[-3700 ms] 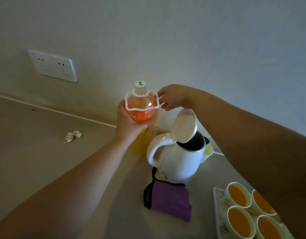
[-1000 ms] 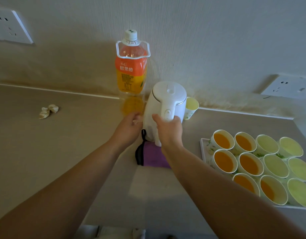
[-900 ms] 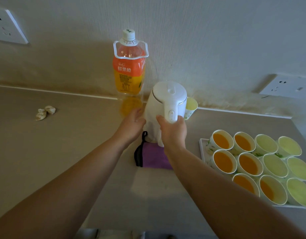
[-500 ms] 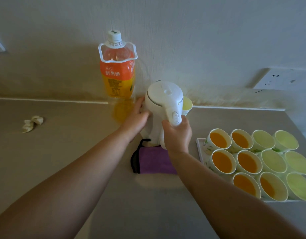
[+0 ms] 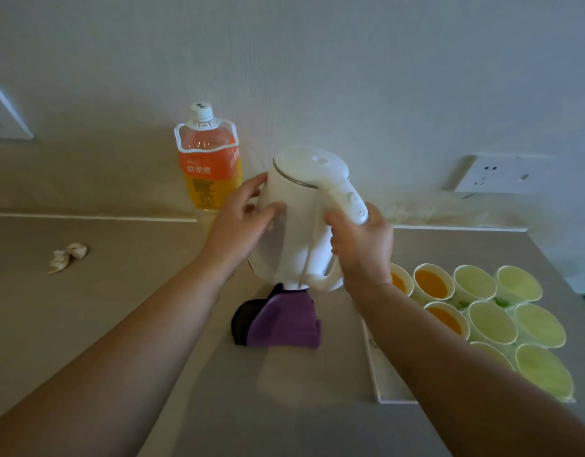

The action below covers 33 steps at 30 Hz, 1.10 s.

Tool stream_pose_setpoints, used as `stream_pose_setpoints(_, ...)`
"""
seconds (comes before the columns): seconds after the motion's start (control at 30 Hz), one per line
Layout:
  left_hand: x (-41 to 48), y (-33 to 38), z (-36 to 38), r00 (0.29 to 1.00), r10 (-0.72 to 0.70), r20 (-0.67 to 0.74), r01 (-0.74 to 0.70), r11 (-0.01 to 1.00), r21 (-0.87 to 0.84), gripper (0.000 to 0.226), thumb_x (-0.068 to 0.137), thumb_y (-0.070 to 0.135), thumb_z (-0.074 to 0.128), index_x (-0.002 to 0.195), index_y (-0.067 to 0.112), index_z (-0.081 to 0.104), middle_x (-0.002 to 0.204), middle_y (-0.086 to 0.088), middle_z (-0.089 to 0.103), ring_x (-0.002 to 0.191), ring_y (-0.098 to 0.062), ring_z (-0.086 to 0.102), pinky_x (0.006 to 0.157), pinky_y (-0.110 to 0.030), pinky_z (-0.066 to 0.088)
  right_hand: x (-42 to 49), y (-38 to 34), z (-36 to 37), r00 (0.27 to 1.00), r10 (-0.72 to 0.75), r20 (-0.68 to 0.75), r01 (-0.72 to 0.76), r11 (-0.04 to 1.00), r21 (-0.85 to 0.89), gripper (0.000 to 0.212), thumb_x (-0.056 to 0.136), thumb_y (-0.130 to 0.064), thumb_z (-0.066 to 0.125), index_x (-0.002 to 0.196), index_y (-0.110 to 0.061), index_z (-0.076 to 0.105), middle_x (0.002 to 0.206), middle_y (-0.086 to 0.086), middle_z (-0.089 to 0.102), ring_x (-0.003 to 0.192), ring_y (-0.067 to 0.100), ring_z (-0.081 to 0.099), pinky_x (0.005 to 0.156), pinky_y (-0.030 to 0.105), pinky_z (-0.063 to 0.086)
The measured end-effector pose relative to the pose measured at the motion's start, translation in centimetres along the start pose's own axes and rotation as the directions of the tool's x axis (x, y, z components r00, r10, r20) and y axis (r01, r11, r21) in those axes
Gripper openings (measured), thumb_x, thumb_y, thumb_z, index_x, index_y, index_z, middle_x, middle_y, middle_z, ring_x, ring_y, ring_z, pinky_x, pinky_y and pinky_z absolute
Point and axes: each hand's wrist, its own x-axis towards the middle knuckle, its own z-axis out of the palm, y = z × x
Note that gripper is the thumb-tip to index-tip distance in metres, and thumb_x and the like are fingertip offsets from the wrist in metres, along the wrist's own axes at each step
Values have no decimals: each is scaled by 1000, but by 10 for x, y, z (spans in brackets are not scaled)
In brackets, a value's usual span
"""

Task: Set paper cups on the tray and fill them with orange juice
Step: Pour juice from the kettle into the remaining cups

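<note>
A pale, faintly textured wall (image 5: 350,61) fills the upper half of the view and meets a beige counter (image 5: 119,308) along a light strip. At the right of the counter lies a white tray (image 5: 388,384) packed with paper cups (image 5: 492,324); the cups nearest the kettle hold orange juice (image 5: 431,285), while those farther right show only pale insides. A white kettle (image 5: 301,225), lid closed, is tilted in front of the wall, its base over a purple cloth (image 5: 284,324) with a black edge. The left hand (image 5: 241,225) rests on the kettle's side with fingers straight and slightly spread; the right hand (image 5: 363,249) has its fingers curled round the handle. Behind, against the wall, stands a capped bottle (image 5: 208,166) with an orange label, juice only in its lower part. A wall socket (image 5: 502,174) sits at the right, another socket plate (image 5: 4,120) at the left edge. A small crumpled scrap (image 5: 66,257) lies well apart on the left of the counter.
</note>
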Motion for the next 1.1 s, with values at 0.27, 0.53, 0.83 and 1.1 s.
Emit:
stream_pose_setpoints(0.27, -49, 56, 47, 965, 194, -177, -172, 976, 130, 86, 74, 48, 76, 147, 37, 30, 144, 4, 42, 128, -15, 45, 105, -45, 42, 8, -63, -86, 969, -183, 166, 175, 983, 64, 28, 79, -33, 71, 71, -10, 56, 55, 2, 51, 45, 11, 47, 50, 28, 43)
stream_pose_setpoints(0.53, -97, 97, 106, 966, 180, -184, -158, 980, 124, 73, 87, 36, 67, 148, 38, 27, 146, 4, 39, 125, -17, 47, 103, -42, 44, 20, -85, -171, 942, -228, 244, 222, 974, 54, 26, 78, -29, 72, 72, -8, 58, 51, -2, 47, 42, 9, 41, 46, 24, 38)
stream_pose_setpoints(0.83, -119, 108, 151, 987, 163, -2, -162, 982, 91, 63, 92, 29, 62, 146, 38, 32, 143, 8, 46, 116, -12, 56, 96, -32, 47, 33, -67, -240, 960, -209, 187, 214, 977, -6, 27, 76, -28, 75, 72, -8, 58, 46, -7, 43, 41, 10, 38, 43, 22, 34)
stream_pose_setpoints(1.1, -102, 130, 198, 950, 307, -54, -279, 914, 295, 50, 87, 29, 67, 133, 20, 49, 127, 7, 49, 115, -10, 47, 94, -28, 42, 61, -60, -299, 954, -207, 215, 225, 972, -63, 26, 74, -28, 75, 72, -8, 59, 42, -9, 44, 41, 10, 38, 43, 21, 33)
